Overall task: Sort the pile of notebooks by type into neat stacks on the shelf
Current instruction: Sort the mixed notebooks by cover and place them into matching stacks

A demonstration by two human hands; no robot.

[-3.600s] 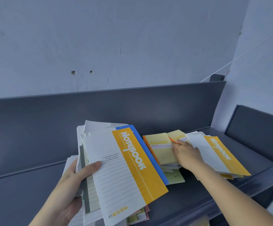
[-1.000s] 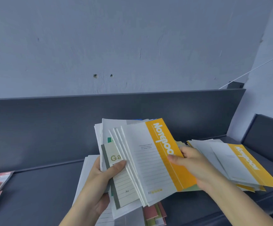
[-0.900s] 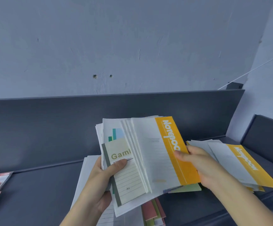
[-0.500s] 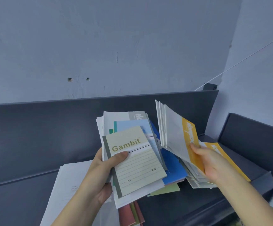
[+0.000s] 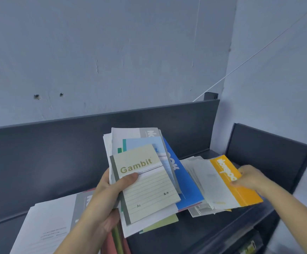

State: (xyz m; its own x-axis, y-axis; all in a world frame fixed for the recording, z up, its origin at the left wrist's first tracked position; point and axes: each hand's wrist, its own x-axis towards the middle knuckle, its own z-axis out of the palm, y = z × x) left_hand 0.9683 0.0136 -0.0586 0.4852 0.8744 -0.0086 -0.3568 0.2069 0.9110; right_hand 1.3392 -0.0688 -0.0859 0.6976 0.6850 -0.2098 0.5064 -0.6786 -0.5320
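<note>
- The left hand (image 5: 105, 202) is holding a fanned bundle of notebooks (image 5: 149, 213) above the shelf (image 5: 185, 237). Its grip is closing around the bundle's left edge, with the thumb pressing down on top.
- The Gambit notebook (image 5: 147, 184), small and pale green, is lying on top of that bundle, under the thumb. Its long axis is running away from the person, and its grey spine is facing left.
- A blue notebook (image 5: 183, 186) is sticking out to the right from beneath it, and larger white covers are fanning out behind.
- Red and green notebook edges (image 5: 116, 241) are showing below the left wrist.
- White-and-grey notebooks (image 5: 48, 226) are lying flat on the shelf to the left.
- The right hand (image 5: 249, 178) is reaching to the right, well apart from the bundle. Its grip is pinching the right edge of the orange-banded notebook (image 5: 229, 182), thumb on top.
- That notebook is resting on an untidy stack of the same kind (image 5: 202, 198) at the shelf's right end, just beside the bundle.
- The sorting seems to be partly done. Taking the Gambit notebook next would likely mean the right hand letting go and crossing leftward, since it is the only hand that can be freed.
- The dark back panel (image 5: 57, 143) and the side panel (image 5: 268, 153) are enclosing the shelf, and a pale wall (image 5: 112, 52) is rising behind.
</note>
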